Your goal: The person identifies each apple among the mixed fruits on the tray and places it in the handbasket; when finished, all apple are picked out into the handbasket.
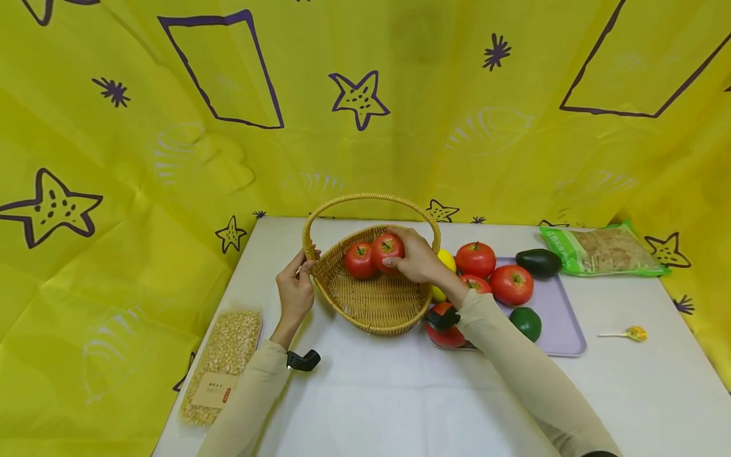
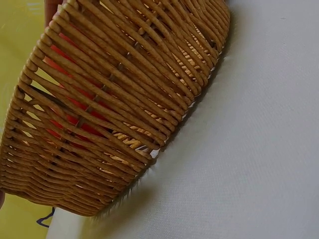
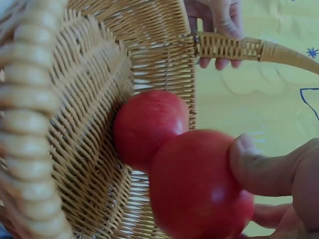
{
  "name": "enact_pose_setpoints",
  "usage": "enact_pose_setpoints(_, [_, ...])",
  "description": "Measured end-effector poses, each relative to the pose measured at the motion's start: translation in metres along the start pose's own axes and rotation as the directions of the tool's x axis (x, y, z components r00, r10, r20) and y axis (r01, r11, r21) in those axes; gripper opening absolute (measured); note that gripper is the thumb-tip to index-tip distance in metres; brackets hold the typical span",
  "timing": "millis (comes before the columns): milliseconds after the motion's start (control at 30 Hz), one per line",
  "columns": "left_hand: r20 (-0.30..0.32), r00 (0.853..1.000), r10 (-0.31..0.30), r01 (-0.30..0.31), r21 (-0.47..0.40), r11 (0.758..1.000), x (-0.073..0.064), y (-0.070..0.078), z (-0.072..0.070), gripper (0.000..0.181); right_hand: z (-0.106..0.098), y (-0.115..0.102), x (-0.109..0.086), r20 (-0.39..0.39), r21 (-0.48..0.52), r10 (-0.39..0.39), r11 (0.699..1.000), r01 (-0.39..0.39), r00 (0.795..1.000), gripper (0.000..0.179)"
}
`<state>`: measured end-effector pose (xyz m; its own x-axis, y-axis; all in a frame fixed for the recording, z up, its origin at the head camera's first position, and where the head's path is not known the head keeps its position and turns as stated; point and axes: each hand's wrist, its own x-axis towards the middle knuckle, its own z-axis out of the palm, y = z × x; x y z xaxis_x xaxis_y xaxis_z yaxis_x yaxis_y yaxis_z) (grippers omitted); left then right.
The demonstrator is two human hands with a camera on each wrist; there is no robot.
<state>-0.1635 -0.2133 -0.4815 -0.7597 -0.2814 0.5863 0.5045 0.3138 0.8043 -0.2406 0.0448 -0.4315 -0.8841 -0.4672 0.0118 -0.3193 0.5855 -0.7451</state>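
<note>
Head: the left hand (image 1: pixel 295 292) pinches the wicker basket (image 1: pixel 371 308) at its handle (image 1: pixel 308 238), on the bench (image 1: pixel 365 387); the right hand (image 1: pixel 419 257) pinches a red apple (image 1: pixel 388 252) within it. Left wrist: red, probably apple, behind the weave. Right wrist: the pinched apple touches a second apple (image 3: pixel 149 124).
</note>
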Motion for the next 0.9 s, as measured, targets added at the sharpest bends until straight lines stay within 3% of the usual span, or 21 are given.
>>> enact_pose_setpoints(433, [-0.001, 1.0, -0.024, 0.024, 0.019, 1.0, 0.0, 0.0, 0.001, 0.029, 0.002, -0.004, 0.015, 0.052, -0.102, 0.084, 0.992, -0.079, 0.995, 0.07])
enact_pose_setpoints(900, [0.002, 1.0, -0.028, 0.028, 0.032, 0.999, 0.0, 0.0, 0.002, 0.029, 0.008, 0.0, 0.028, 0.054, -0.199, 0.18, 0.966, -0.166, 0.982, 0.07])
